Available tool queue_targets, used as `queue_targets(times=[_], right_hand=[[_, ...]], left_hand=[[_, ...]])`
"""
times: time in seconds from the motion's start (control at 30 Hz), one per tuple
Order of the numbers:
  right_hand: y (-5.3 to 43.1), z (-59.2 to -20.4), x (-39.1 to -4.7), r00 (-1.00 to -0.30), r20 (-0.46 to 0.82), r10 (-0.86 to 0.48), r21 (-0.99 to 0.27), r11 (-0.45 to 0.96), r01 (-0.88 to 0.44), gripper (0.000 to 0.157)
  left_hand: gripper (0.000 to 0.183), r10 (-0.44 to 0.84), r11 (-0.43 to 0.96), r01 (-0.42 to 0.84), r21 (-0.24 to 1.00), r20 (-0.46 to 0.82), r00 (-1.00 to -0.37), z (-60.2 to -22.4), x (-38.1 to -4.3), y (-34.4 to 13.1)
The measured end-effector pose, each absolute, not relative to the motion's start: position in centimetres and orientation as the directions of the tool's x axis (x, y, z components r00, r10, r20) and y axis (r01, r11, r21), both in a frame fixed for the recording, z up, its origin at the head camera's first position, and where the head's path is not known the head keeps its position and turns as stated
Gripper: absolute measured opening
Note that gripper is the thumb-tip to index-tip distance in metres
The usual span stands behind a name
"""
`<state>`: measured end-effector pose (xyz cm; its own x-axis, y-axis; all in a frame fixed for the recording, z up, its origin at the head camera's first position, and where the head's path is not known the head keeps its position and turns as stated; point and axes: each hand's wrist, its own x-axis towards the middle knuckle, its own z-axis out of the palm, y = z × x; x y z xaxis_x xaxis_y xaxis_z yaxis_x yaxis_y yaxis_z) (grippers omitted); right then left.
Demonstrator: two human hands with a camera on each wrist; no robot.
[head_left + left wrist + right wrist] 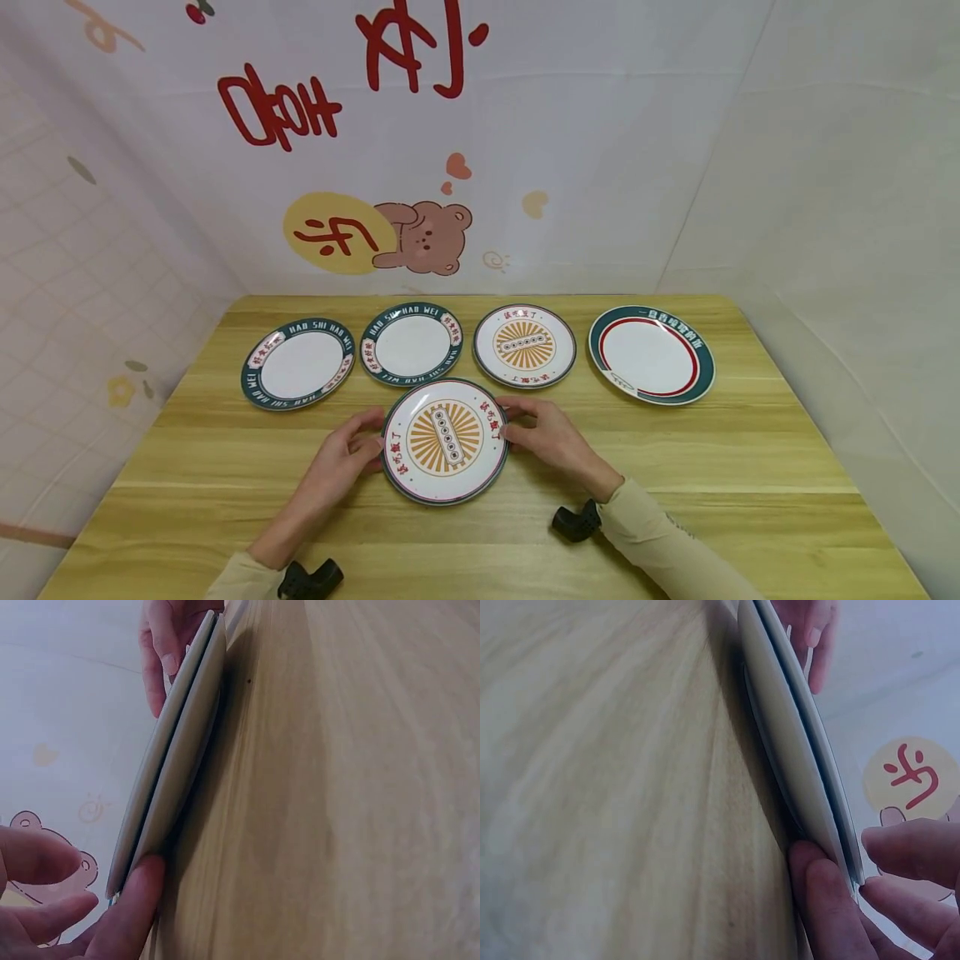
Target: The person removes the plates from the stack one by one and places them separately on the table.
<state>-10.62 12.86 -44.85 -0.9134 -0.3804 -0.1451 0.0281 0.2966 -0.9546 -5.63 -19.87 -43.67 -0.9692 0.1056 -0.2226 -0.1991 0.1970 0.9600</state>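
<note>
Two stacked plates (444,479) are at the middle front of the table, the upper one white with an orange sunburst and red characters. In both wrist views their two rims lie one over the other with a thin gap. My left hand (348,454) holds the stack's left side, a fingertip (146,881) under the lower rim and the thumb side apart from the top. On the right side, my right hand (551,437) holds the rim, with fingertips (826,881) curled beneath it. Whether the stack's base touches the table is hard to tell.
Behind the stack stands a row of plates: two green-rimmed ones (296,364) (411,343), a sunburst plate (495,367) and a green-rimmed plate with a red ring (651,354). The wooden table (750,483) meets a printed cloth wall (600,167).
</note>
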Motion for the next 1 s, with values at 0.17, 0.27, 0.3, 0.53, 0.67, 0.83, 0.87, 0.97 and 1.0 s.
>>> queue_targets(times=[0.17, 0.27, 0.3, 0.53, 0.67, 0.83, 0.87, 0.97, 1.0], right_hand=[[12.78, -44.97, -10.63, -0.914, -0.142, -0.379, -0.957, 0.287, 0.03, 0.046], [12.74, -44.96, -10.63, -0.919, -0.143, -0.367, -0.957, 0.289, 0.033, 0.047], [12.73, -44.94, -10.62, -0.92, -0.143, -0.365, -0.958, 0.285, 0.036, 0.047], [12.76, -44.96, -10.59, -0.913, -0.144, -0.381, -0.971, 0.233, 0.056, 0.049], [12.77, -44.92, -10.55, -0.913, -0.145, -0.381, -0.972, 0.23, 0.058, 0.049], [12.79, -45.08, -10.59, -0.913, -0.142, -0.383, -0.972, 0.23, 0.055, 0.048], [12.8, -45.16, -10.63, -0.913, -0.142, -0.383, -0.971, 0.231, 0.054, 0.048], [12.73, -45.24, -10.66, -0.915, -0.14, -0.379, -0.97, 0.24, 0.049, 0.048], [12.7, -45.25, -10.67, -0.916, -0.14, -0.376, -0.968, 0.245, 0.047, 0.048]], left_hand=[[0.043, 0.098, 0.177, -0.229, 0.957, -0.249, -0.963, -44.0, -5.72, -19.89], [0.041, 0.089, 0.169, -0.244, 0.955, -0.262, -0.961, -44.05, -5.74, -19.75], [0.041, 0.089, 0.168, -0.246, 0.955, -0.263, -0.961, -44.06, -5.74, -19.73], [0.043, 0.081, 0.159, -0.234, 0.959, -0.248, -0.965, -44.03, -5.55, -19.78], [0.045, 0.069, 0.18, -0.235, 0.955, -0.25, -0.966, -44.14, -5.53, -19.7], [0.046, 0.059, 0.203, -0.225, 0.953, -0.241, -0.969, -44.4, -5.55, -19.67], [0.046, 0.057, 0.202, -0.224, 0.954, -0.239, -0.969, -44.43, -5.56, -19.68], [0.045, 0.051, 0.203, -0.227, 0.952, -0.242, -0.969, -44.65, -5.66, -19.73], [0.045, 0.047, 0.206, -0.231, 0.951, -0.245, -0.968, -44.66, -5.67, -19.74]])
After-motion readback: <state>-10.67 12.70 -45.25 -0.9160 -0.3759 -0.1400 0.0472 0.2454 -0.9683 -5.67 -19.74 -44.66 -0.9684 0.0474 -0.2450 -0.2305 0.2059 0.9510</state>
